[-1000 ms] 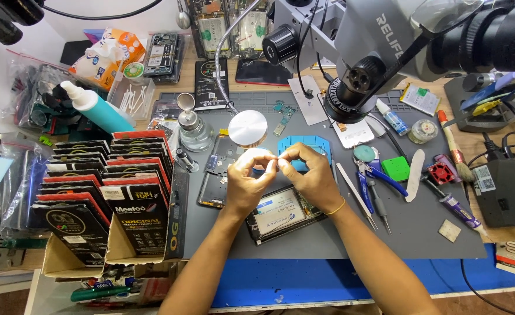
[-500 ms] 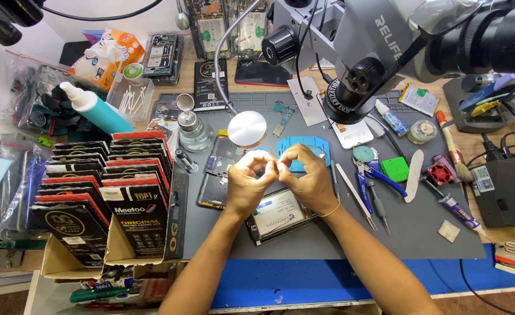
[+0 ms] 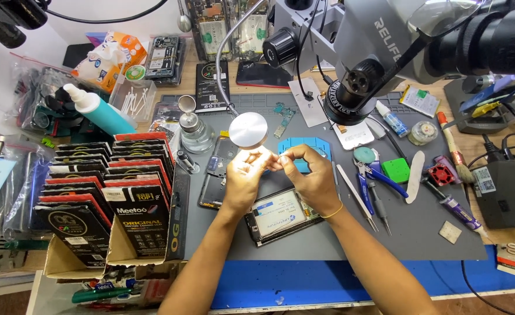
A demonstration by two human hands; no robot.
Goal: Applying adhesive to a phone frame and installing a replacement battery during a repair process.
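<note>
Going left to right: far left of the frame has a teal squeeze bottle (image 3: 101, 111) and cardboard boxes of black-and-red packaged parts (image 3: 109, 192) on the counter (image 3: 339, 280). Just right of them, near the middle, lies a bare phone frame (image 3: 216, 175) on the grey mat (image 3: 421, 233). Dead centre, the left hand (image 3: 243, 181) and right hand (image 3: 307, 175) meet fingertip to fingertip, both sets of fingers pinched on something tiny and pale between them, sitting right under the lamp glare, so I honestly can't tell what the bit is. Looks like the fiddly stage, peeling or prepping a small piece by hand; the next move would want a steady, light pinch so it doesn't tear or drop. Directly below the hands sits the opened phone (image 3: 281, 213), tilted, with a big white-labelled battery showing, untouched for now. Further right there are tweezers (image 3: 356, 198), blue-handled pliers (image 3: 380, 178) and a small green box (image 3: 396, 170), with the microscope (image 3: 362, 52) hanging over the upper right.
</note>
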